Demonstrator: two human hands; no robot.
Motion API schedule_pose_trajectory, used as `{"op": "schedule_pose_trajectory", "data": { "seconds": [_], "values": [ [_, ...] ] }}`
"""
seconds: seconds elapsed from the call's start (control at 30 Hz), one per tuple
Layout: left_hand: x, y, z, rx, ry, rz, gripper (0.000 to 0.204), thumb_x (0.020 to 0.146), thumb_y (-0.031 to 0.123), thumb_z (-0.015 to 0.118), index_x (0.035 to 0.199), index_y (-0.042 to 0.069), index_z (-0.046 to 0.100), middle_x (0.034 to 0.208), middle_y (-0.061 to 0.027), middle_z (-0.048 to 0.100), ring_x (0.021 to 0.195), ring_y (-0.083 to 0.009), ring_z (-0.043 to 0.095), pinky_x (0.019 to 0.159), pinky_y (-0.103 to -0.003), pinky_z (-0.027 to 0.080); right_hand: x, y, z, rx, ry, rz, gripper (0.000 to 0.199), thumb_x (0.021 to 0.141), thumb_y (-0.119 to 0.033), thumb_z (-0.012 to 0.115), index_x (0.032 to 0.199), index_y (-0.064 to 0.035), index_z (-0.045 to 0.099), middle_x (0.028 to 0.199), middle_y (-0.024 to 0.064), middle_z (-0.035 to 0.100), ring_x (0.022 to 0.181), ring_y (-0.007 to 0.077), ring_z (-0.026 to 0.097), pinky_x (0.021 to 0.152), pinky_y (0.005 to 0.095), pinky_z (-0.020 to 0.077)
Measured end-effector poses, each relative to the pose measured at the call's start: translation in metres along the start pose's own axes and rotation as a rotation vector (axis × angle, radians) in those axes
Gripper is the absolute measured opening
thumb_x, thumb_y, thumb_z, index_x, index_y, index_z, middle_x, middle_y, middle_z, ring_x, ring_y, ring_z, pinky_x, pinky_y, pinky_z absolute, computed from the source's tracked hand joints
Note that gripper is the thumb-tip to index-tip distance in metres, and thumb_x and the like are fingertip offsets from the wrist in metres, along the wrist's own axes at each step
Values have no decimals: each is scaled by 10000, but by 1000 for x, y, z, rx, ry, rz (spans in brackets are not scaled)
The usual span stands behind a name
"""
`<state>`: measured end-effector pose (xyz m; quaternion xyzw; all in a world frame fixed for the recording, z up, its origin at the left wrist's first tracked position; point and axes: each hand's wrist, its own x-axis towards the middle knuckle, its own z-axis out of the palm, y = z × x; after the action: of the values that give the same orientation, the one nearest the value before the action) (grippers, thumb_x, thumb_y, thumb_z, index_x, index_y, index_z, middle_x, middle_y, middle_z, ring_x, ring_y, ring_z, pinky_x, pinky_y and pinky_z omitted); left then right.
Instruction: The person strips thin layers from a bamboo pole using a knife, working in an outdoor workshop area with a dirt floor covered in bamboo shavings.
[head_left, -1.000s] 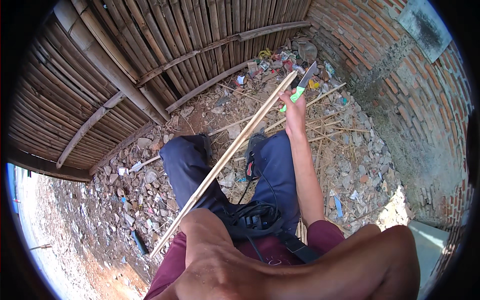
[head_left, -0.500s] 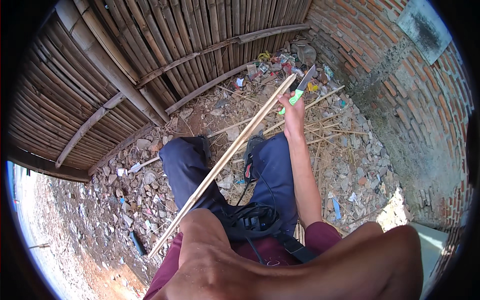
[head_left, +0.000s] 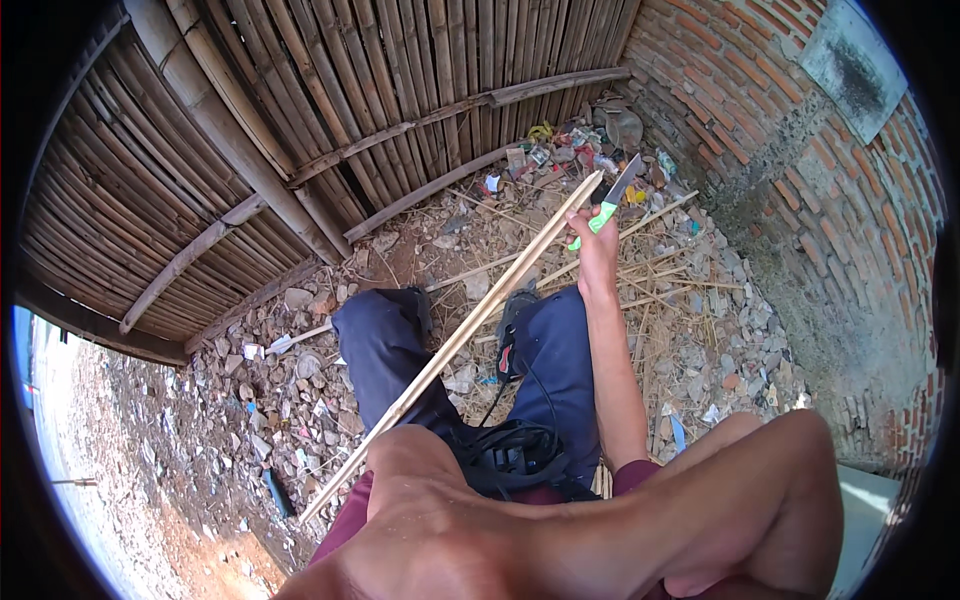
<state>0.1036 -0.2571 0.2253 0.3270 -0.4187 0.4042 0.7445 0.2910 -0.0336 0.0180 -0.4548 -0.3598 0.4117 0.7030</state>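
Head view, looking down on a seated person. The right hand (head_left: 597, 250) is stretched forward, fingers wrapped around the green handle of a knife (head_left: 606, 207), its blade pointing up and away. Just left of it lies a long bamboo strip (head_left: 470, 330), running diagonally from the knife tip down across the dark trousers (head_left: 385, 350) toward the lower left. The left hand (head_left: 400, 465) sits close to the body on the strip's near part; its fingers cannot be made out. Rubble (head_left: 730, 330), a bamboo fence (head_left: 300, 120) and a brick wall (head_left: 800, 180) surround them.
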Motion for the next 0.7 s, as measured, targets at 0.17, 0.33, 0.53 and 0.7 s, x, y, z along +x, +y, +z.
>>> {"op": "schedule_pose_trajectory", "data": {
  "seconds": [0.17,0.33,0.53,0.7],
  "values": [
    [-9,14,5,48,14,-9,863,1050,781,309,1113,23,719,941,-87,500,789,-211,439,751,-382,390,-16,-2,-1,-9,59,34,332,923,-48,746,1097,-91,466,1009,58,616,820,124,605,677,291,489],
    [-35,72,-6,466,166,-197,860,1053,777,307,1102,25,721,941,-84,498,791,-215,437,750,-386,389,-15,-4,9,28,25,18,376,919,-26,744,1097,-136,432,1006,33,596,885,129,624,683,307,500],
    [-113,98,-73,2141,444,-881,624,994,431,715,1386,-32,573,1265,-165,577,1117,-263,577,1012,-421,456,-13,-7,-3,82,54,-40,398,912,-44,779,1121,-73,442,1048,106,641,816,147,628,693,306,520],
    [-183,121,-123,1513,738,-1330,526,1068,446,647,1266,-31,547,846,-134,622,771,-244,637,768,-425,549,-10,-15,8,64,20,-36,390,920,-37,770,1124,-79,440,1057,110,638,819,149,628,697,306,512]
  ]
}}
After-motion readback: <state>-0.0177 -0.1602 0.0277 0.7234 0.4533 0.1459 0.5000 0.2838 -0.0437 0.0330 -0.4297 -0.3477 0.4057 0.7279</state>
